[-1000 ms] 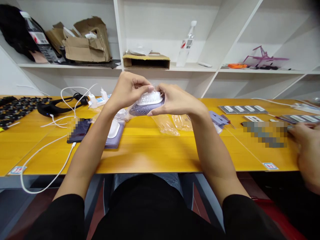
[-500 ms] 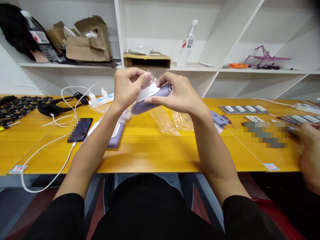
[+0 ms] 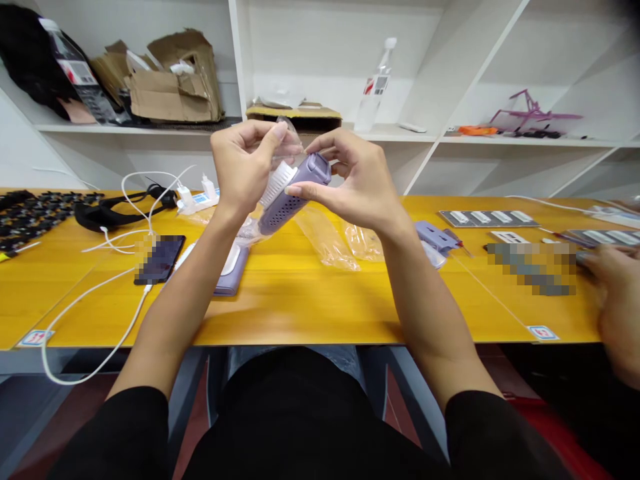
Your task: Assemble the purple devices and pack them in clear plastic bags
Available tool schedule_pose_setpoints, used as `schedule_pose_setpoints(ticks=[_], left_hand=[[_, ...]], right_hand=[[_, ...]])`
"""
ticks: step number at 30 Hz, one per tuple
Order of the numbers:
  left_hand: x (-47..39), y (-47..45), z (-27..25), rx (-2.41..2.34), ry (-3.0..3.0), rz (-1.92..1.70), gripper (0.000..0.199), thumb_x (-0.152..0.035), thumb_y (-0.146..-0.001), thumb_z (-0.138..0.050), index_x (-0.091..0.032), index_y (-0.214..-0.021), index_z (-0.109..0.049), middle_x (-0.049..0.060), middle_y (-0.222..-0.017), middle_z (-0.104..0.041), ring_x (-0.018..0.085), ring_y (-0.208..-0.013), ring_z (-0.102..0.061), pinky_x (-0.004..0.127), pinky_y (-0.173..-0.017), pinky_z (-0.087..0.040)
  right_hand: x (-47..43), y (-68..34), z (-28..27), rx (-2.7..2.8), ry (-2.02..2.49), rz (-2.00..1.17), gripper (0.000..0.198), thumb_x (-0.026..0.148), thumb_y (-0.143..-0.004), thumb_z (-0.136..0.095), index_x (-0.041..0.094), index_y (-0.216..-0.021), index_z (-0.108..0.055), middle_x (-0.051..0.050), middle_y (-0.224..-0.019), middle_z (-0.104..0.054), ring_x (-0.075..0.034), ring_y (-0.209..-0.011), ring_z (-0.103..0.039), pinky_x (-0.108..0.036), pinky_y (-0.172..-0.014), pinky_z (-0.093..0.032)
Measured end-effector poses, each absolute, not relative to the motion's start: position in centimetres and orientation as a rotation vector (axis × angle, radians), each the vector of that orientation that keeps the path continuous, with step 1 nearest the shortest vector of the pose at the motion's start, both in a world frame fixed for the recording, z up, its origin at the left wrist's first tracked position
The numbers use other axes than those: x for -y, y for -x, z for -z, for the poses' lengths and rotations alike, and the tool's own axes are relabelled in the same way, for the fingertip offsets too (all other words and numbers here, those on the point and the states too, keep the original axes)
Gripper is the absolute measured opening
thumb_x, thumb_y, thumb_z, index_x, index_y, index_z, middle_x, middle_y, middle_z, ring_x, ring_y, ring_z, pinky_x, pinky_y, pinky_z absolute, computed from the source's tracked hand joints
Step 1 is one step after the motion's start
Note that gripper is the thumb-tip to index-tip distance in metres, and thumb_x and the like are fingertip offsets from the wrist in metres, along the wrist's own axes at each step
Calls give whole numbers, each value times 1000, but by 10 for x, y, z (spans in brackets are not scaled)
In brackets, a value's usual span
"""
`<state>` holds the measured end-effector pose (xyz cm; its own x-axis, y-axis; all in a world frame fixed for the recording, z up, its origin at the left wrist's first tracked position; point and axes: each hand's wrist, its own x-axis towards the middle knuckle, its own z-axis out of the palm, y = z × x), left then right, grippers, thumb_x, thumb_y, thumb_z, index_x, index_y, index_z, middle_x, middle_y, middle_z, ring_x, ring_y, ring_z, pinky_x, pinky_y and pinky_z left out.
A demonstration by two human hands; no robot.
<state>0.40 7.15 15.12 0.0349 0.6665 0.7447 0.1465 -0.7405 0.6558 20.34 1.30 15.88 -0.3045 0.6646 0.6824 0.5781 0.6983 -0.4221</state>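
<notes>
Tilted above the table is a purple perforated device (image 3: 286, 208) with a row of white comb-like teeth (image 3: 280, 180). My right hand (image 3: 353, 177) grips its upper end, thumb on the near side and fingers behind. A clear plastic bag (image 3: 289, 137) is pinched between the thumb and fingers of my left hand (image 3: 243, 163), beside the teeth. Crumpled plastic also shows at the device's lower end. Below my left forearm, a purple and white item (image 3: 231, 270) lies partly hidden on the table.
Clear plastic bags (image 3: 330, 243) lie behind my hands on the yellow table (image 3: 300, 313). Purple parts (image 3: 435, 240) sit to the right. A phone (image 3: 160, 260) with a white cable and a power strip (image 3: 200, 200) are left. Another person's hand (image 3: 620, 300) works far right.
My right hand has turned the purple device to a steeper tilt, so its end face shows. My left hand has moved left and slightly up, drawing the plastic away from the teeth.
</notes>
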Motion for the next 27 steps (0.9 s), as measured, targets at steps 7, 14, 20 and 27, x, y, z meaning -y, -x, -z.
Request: schedule_pose_setpoints(ticks=[7,14,20,27], left_hand=[[-76,2,-148,-677,-2021,-1674,65,-92,-103,-61,-33,-124,-79,1,-115,-87,31,-143,-70,58,-114,-62],[-62,-5,-157,-577,-1691,-1888,46,-73,-99,-84,-29,-93,-77,1,-104,-85,25,-104,-81,52,-104,-69],[-54,-2,-164,-568,-1602,-1929,60,-85,-101,-77,-25,-96,-71,2,-105,-81,20,-103,-78,47,-103,-70],[-52,4,-169,-578,-1600,-1929,52,-80,-99,-78,-29,-91,-74,3,-106,-82,26,-108,-80,57,-106,-70]], right_hand=[[-12,-190,-147,1903,976,44,64,75,-91,-90,31,-135,-73,-16,-134,-76,-48,-139,-63,-65,-115,-57],[-13,-179,-142,1929,892,60,71,77,-89,-91,35,-143,-75,-18,-150,-71,-50,-146,-58,-70,-118,-56],[-18,-174,-134,2062,809,96,46,65,-96,-90,35,-129,-81,-16,-167,-61,-48,-150,-58,-73,-122,-53],[-12,-169,-138,2087,819,-63,45,75,-91,-91,33,-102,-82,-14,-145,-74,-43,-133,-68,-64,-108,-62]])
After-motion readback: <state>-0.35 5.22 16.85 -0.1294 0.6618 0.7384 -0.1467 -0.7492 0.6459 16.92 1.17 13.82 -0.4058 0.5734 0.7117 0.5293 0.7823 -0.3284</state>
